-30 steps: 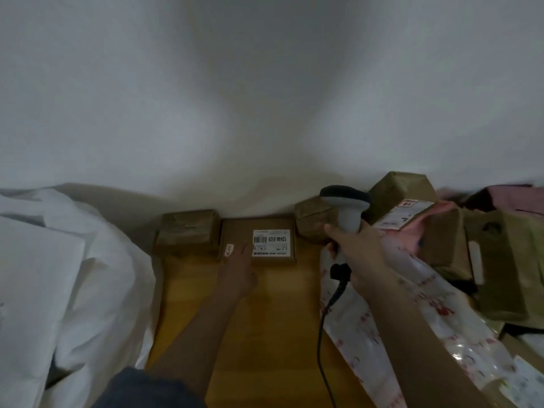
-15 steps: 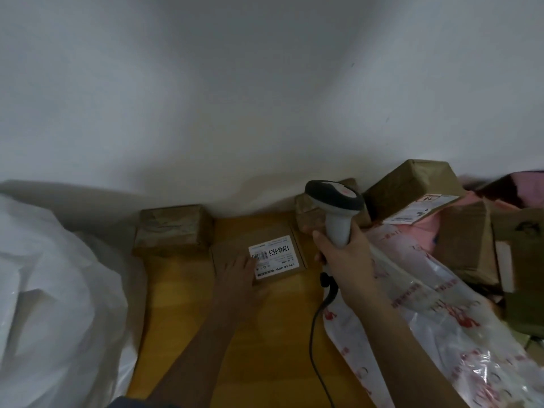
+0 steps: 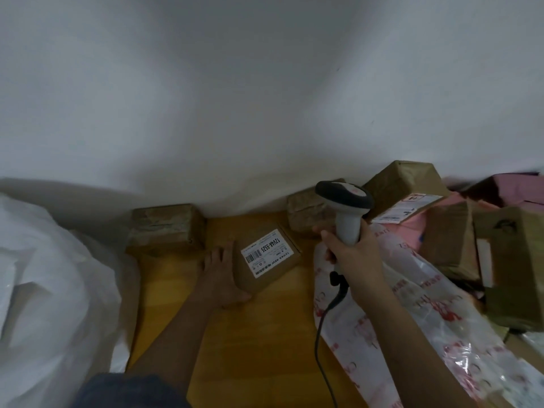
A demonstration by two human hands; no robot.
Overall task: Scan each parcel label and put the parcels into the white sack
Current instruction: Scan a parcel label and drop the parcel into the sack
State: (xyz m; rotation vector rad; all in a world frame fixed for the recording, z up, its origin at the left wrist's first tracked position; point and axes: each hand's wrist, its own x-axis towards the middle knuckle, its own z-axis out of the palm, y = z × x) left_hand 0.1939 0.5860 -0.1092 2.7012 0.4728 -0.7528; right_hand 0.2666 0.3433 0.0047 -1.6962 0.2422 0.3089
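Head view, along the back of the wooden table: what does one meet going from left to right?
White sack → taped brown box → left hand → labelled flat parcel it holds → scanner in the right hand → pile of parcels.

Brown parcel (image 3: 266, 262) with white label (image 3: 265, 252) — bag (image 3: 412, 313) white, seemingly red-printed — sack (image 3: 44, 290) white.

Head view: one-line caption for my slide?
Left hand holds labelled parcel; right hand grips scanner.
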